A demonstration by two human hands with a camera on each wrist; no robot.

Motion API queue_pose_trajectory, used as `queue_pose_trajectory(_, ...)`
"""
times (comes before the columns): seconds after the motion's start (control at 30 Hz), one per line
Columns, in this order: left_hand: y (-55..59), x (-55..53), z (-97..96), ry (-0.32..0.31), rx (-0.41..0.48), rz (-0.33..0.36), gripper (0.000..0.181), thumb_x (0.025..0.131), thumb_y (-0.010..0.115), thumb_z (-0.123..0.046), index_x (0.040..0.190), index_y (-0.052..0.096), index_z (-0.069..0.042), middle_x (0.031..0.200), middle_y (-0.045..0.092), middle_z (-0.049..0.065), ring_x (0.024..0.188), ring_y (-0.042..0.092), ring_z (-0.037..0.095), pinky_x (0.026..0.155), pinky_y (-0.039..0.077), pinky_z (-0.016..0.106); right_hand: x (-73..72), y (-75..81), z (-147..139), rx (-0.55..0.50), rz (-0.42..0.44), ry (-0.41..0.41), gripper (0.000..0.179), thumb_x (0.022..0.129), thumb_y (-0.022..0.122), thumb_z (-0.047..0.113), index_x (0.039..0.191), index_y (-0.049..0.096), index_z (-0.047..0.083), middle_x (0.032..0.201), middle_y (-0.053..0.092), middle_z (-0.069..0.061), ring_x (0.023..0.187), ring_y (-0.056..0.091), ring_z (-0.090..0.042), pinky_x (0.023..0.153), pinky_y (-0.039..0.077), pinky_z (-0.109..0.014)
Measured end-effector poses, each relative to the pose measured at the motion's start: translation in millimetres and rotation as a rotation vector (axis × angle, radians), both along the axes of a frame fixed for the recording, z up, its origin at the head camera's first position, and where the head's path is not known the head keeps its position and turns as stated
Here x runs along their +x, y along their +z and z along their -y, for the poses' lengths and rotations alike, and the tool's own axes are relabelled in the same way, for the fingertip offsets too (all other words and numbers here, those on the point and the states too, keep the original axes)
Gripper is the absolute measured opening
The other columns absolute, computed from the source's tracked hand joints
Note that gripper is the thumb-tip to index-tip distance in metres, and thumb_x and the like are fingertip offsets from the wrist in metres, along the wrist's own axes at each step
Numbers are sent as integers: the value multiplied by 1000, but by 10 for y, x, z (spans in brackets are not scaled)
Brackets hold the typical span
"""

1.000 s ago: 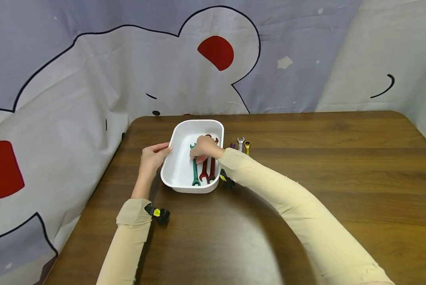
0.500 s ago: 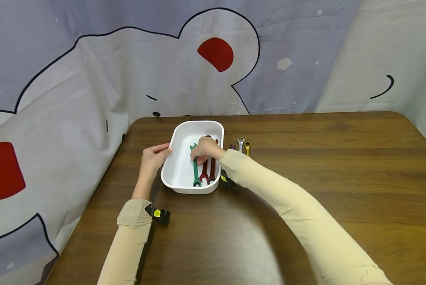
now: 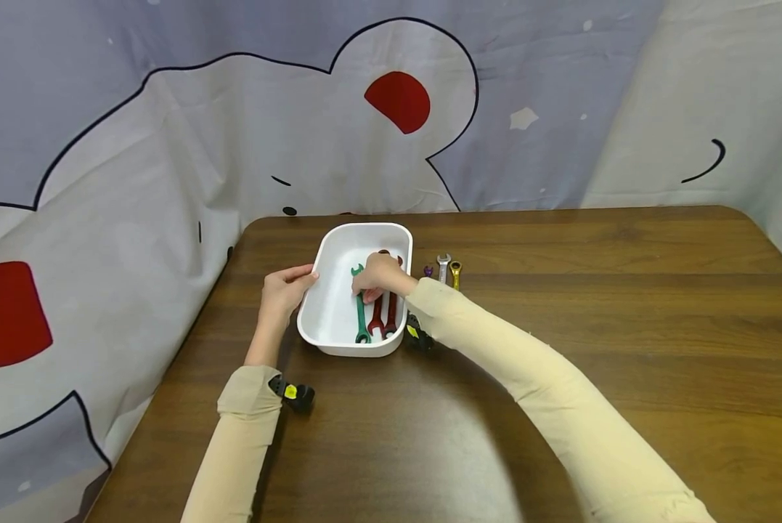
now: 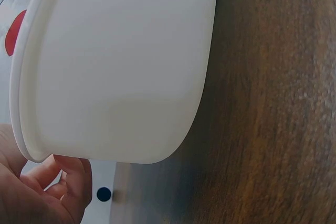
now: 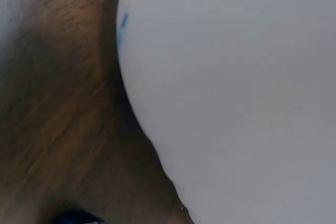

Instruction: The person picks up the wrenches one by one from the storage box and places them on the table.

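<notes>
A white plastic bin (image 3: 330,298) stands on the table. My left hand (image 3: 282,296) grips its left rim; in the left wrist view, the thumb lies over the lip and the fingers curl beneath it. Inside the bin my right hand (image 3: 383,273) reaches down, its fingers pinching the upper part of a green wrench (image 3: 361,318). A red wrench (image 3: 375,318) and a second, darker red wrench (image 3: 391,314) lie beside it, partly hidden under that hand. The right wrist view has only the bin's outer wall (image 5: 226,87) and some table, no fingers.
Right of the bin lie a purple wrench (image 3: 428,271), a silver wrench (image 3: 443,267) and a yellow wrench (image 3: 456,273), their lower ends hidden by my right sleeve (image 3: 528,363). A printed curtain (image 3: 528,167) hangs behind the brown wooden table (image 3: 626,290).
Both hands, the bin and the wrenches stay as they were. Only the head view has shifted very slightly.
</notes>
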State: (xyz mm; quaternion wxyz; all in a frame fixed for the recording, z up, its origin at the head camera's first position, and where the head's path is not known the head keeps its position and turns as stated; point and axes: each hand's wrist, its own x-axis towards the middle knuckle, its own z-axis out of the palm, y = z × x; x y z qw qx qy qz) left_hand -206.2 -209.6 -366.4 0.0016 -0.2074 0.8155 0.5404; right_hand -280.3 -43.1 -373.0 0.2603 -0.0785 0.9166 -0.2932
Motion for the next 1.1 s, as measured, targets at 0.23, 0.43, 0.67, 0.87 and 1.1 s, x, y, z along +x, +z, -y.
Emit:
queue_pose_trajectory(0.23, -4, 0, -5, 2, -2, -5, 38, 92, 65, -24, 126, 64, -8, 128, 62, 15, 100, 61, 19, 62, 49, 16, 28, -13, 15, -2, -29, -15, 18, 82, 69, 21, 76, 63, 6, 46, 59, 3, 40, 57, -5, 61, 51, -18)
queue_pose_trajectory(0.43, -2, 6, -3, 5, 2, -6, 37, 92, 64, -24, 125, 64, -8, 127, 62, 14, 103, 61, 20, 65, 49, 18, 45, -37, 26, -56, -30, -35, 21, 82, 70, 19, 65, 64, 7, 46, 59, 3, 39, 56, -5, 55, 51, -19)
queue_pose_trajectory(0.67, 19, 19, -17, 4, 7, -1, 38, 93, 64, -22, 127, 63, -7, 130, 60, 15, 109, 60, 23, 73, 50, 22, 42, -58, 35, -85, -22, -40, 19, 81, 71, 18, 68, 64, 5, 47, 60, 2, 40, 57, -6, 49, 49, -18)
queue_pose_trajectory(0.87, 21, 16, -24, 2, -1, -10, 38, 93, 63, -22, 127, 63, -7, 129, 61, 16, 108, 60, 23, 71, 49, 20, 36, -73, 40, -78, -39, -27, 20, 82, 70, 18, 70, 62, 5, 47, 60, 1, 41, 58, -7, 48, 49, -19)
queue_pose_trajectory(1.1, 8, 12, -15, 7, 9, -1, 38, 93, 63, -22, 128, 62, -6, 130, 60, 15, 111, 59, 23, 79, 51, 24, 57, -100, 45, -61, -85, 15, 25, 83, 68, 18, 63, 56, 9, 47, 60, 1, 42, 58, -8, 48, 48, -20)
